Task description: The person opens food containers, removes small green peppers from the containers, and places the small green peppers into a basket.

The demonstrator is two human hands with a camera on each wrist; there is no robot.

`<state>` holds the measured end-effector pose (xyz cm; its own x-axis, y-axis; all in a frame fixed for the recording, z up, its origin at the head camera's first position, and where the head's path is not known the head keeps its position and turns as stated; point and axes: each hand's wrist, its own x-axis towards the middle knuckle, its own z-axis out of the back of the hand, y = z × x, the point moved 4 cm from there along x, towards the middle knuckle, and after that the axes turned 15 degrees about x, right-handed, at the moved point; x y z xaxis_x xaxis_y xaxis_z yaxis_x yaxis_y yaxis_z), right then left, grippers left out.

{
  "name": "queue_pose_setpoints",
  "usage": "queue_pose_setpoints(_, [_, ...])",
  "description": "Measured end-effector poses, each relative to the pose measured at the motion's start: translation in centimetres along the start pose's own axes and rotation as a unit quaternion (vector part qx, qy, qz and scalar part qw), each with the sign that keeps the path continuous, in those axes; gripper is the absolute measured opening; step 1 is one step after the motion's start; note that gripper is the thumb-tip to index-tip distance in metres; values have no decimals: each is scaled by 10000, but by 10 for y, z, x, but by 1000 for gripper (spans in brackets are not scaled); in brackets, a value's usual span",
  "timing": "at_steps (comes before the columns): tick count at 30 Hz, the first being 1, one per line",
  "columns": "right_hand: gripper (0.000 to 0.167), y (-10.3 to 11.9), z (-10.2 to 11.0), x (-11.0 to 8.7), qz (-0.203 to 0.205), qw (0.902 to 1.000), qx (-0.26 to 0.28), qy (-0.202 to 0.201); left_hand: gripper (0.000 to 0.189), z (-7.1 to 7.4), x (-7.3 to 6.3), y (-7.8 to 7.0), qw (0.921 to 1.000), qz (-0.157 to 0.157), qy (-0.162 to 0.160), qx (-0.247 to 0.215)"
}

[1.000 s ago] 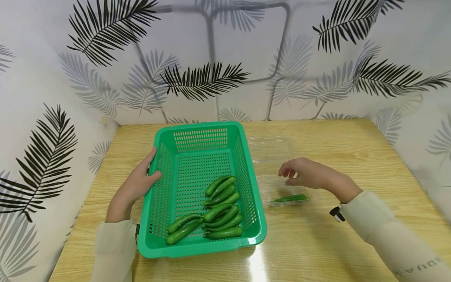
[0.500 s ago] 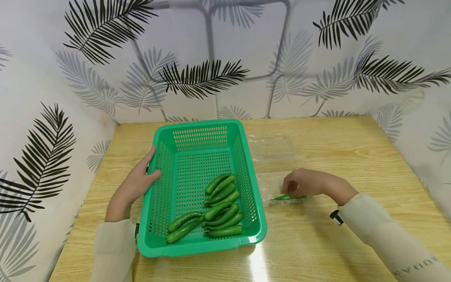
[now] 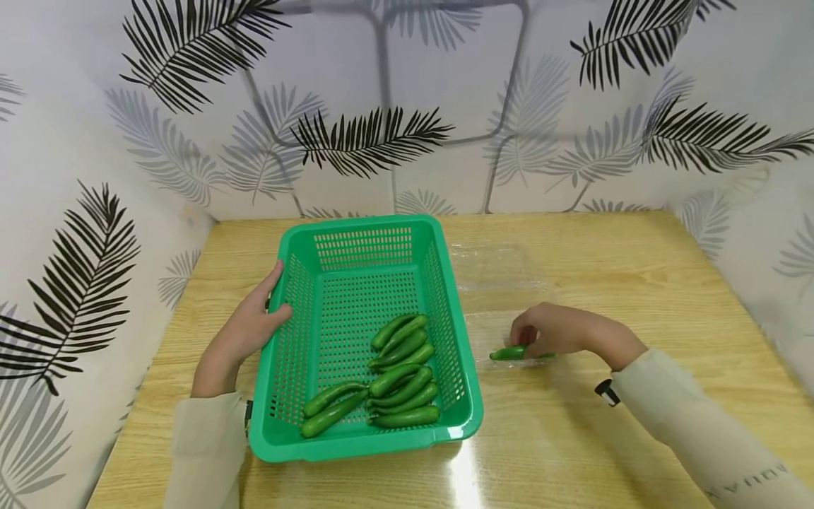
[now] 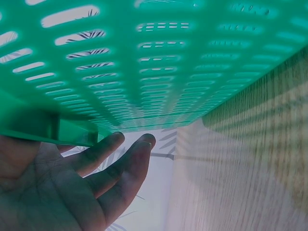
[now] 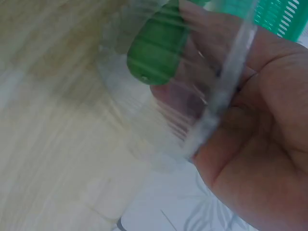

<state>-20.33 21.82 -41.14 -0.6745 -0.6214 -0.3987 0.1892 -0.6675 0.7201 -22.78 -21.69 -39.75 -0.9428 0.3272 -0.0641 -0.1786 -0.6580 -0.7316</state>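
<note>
A green perforated plastic basket [image 3: 346,300] stands on the table, with several small green cucumbers [image 3: 402,346] lying in its near right part. My left hand [image 3: 244,326] holds the basket's left rim, thumb over the rim and fingers outside; in the left wrist view these fingers [image 4: 98,159] reach under the rim beside the slotted wall. To the basket's right lies an open clear plastic box [image 3: 486,325]. Inside it, my right hand [image 3: 562,329] pinches one cucumber [image 5: 159,48] near the box's near edge. The hand covers the middle of that cucumber.
The box's clear lid [image 3: 492,267] lies flat behind its base, close to the basket's right wall. All of this sits on a light wooden table [image 3: 610,283]. A leaf-patterned cloth [image 3: 445,170] rises behind the table and on both sides.
My right hand has come down and nearer into the clear box and taken hold of the cucumber there, which has shifted slightly. My left hand has stayed on the basket rim.
</note>
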Motion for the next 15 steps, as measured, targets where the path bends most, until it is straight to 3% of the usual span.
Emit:
queue_pose_setpoints(8, [13,16,27,-14,243,9969,3,-743,77,1,0,-1,10000,3,1,59])
queue_pose_setpoints(15, [12,34,38,-20,573,9932,57,-1011,77,0,0,0,10000,46,-7,58])
